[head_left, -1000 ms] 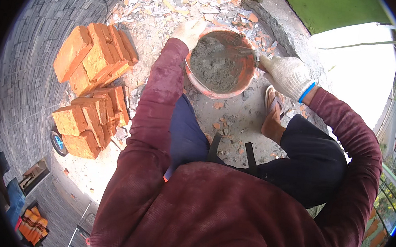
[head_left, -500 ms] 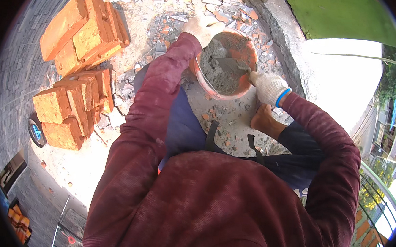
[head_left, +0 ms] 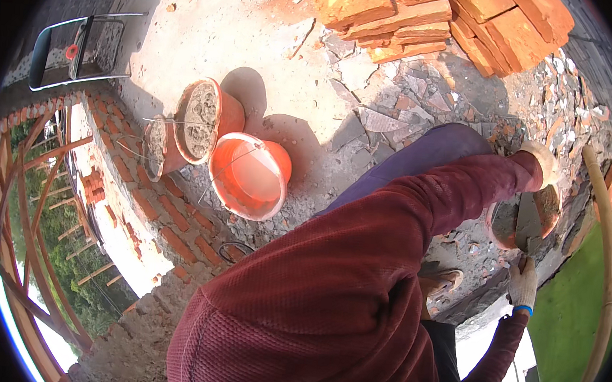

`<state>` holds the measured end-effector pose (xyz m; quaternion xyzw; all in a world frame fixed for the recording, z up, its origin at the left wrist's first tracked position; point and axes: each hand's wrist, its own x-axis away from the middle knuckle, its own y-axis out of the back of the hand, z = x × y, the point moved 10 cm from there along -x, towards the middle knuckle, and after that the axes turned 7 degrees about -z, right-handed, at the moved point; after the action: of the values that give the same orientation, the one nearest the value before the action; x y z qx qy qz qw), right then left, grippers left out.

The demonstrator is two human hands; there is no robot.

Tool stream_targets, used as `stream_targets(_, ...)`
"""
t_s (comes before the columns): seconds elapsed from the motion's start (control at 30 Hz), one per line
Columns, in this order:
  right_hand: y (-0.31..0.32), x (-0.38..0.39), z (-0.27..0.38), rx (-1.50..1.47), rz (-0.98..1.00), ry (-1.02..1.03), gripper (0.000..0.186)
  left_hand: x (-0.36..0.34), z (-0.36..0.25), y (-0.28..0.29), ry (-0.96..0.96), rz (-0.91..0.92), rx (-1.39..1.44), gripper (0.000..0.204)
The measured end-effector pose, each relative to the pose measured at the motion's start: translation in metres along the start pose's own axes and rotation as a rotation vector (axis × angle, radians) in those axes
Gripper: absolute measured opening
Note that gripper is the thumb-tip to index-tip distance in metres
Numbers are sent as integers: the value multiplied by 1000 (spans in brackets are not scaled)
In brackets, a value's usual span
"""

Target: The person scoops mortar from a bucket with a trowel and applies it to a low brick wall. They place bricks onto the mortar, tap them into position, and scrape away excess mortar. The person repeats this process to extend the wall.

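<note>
I make out a dark panel in a metal frame (head_left: 40, 59) at the far left, and nearer on that side, brown timbers (head_left: 10, 255) beside a rough brick wall (head_left: 178, 242). Just right of the wall, three orange pails stand close together on the dusty floor (head_left: 210, 39): the leftmost pail (head_left: 172, 152) and the middle pail (head_left: 233, 113) both hold grey mix, while the nearest pail (head_left: 281, 162) shows its bare orange inside. In the near middle, the maroon top (head_left: 299, 290) of the person I'm riding with fills much of my view, one blue trouser leg (head_left: 422, 153) stretching beyond it. Farther off, toward the right, orange bricks (head_left: 410, 21) lie in stacks, with broken grey tile (head_left: 382, 122) scattered on the near side of them.

Over on the right is the working bucket (head_left: 549, 206), with grey mortar (head_left: 506, 218) inside. My left grip (head_left: 540, 167) is at its far rim, in a pale glove — I cannot tell how tightly its fingers close. My right grip (head_left: 523, 283), gloved with a blue cuff, is wrapped around the handle of a trowel (head_left: 529, 219) on the near side; the blade points away, over the bucket. A bamboo pole (head_left: 605, 254) runs along the far right — beside it, a green surface (head_left: 563, 315).
</note>
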<state>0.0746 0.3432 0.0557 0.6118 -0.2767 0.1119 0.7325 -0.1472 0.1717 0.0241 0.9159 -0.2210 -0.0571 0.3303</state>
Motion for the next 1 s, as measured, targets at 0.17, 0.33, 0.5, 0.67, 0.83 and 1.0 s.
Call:
stream_targets(0.17, 58, -31, -7, 150, 71, 278, 32, 112, -27, 188, -37, -180, 119, 48)
stream_targets(0.33, 60, -54, -5, -97, 235, -15, 16, 373, 40, 380, 60, -1023, 176, 16)
stream_targets(0.5, 29, -107, -60, -144, 401, -13, 20, 640, 106, 405, 872, -1159, -785, 34)
stream_targets(0.67, 56, -133, -58, 255, 115, 414, 39, 679, 171, 318, 973, -1082, 248, 38)
stream_targets(0.83, 118, -79, 98, 128, -240, 790, 28, 672, 164, 344, 840, -1219, 101, 27)
stream_targets(1.0, 98, -1, 212, -65, 84, 970, 30, 600, 124, 383, 777, -1029, 83, 30)
